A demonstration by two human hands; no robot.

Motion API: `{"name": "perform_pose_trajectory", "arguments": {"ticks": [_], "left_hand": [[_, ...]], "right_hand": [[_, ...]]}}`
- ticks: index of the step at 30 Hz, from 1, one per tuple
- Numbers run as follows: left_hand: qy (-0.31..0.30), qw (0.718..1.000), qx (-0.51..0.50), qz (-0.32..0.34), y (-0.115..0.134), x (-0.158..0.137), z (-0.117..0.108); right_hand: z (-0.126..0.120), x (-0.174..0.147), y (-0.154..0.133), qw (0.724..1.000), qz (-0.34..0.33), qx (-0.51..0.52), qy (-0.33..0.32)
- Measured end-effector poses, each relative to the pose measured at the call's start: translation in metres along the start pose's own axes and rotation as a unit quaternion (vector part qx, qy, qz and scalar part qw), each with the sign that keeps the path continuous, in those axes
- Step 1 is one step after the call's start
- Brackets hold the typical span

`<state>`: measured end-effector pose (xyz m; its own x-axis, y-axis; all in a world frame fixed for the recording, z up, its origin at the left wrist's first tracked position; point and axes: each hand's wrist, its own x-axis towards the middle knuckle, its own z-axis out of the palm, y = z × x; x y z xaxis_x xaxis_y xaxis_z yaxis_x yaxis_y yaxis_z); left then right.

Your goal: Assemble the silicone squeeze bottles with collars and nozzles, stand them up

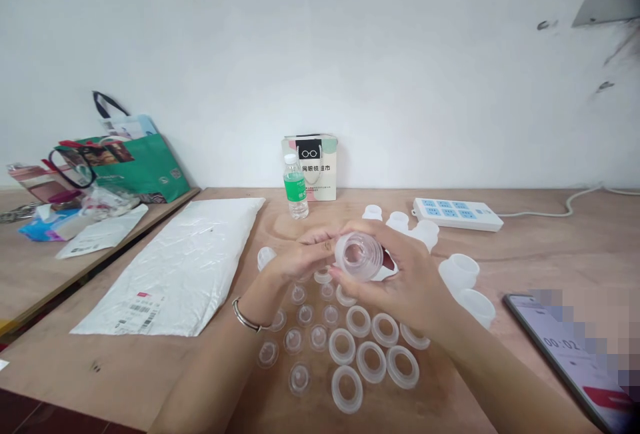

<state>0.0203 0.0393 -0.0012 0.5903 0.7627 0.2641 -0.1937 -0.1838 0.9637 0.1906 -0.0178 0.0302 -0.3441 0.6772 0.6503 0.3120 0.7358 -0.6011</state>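
Note:
Above the table's middle, a translucent plastic bottle (361, 257) with ridged rings points its round opening toward me. My right hand (400, 264) is closed round its right side, thumb below and fingers over the top. From the left, my left hand (313, 251) is closed against the bottle's rim; some of its fingers are hidden behind. Below both hands lie several translucent white rings (354, 403) and several small clear nipple-shaped pieces (299, 379). White translucent cups (463, 271) stand beyond my right hand. Another white piece (266, 258) sits near my left wrist.
A white mailing bag (185, 261) covers the table's left. A water bottle (296, 191) and a paper bag (325, 171) stand by the wall. A power strip (457, 214) lies back right; a phone (565, 354) lies front right. Green bag (145, 171) at far left.

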Motion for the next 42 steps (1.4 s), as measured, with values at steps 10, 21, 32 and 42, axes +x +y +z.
{"name": "perform_pose_trajectory", "arguments": {"ticks": [10,21,32,42], "left_hand": [[0.018,0.996,-0.089,-0.006,-0.006,0.004,0.001],[0.015,0.998,-0.055,0.015,-0.008,0.005,-0.008],[0.056,0.998,0.002,-0.008,0.000,0.009,-0.013],[0.092,0.919,0.382,-0.008,-0.016,0.017,0.030]], "right_hand": [[0.000,-0.001,0.005,0.998,-0.004,-0.063,0.006],[0.010,-0.004,0.005,0.992,-0.038,-0.111,0.038],[0.017,-0.009,-0.010,0.995,0.071,-0.045,-0.062],[0.030,-0.027,-0.029,0.960,0.124,0.165,-0.188]]}}
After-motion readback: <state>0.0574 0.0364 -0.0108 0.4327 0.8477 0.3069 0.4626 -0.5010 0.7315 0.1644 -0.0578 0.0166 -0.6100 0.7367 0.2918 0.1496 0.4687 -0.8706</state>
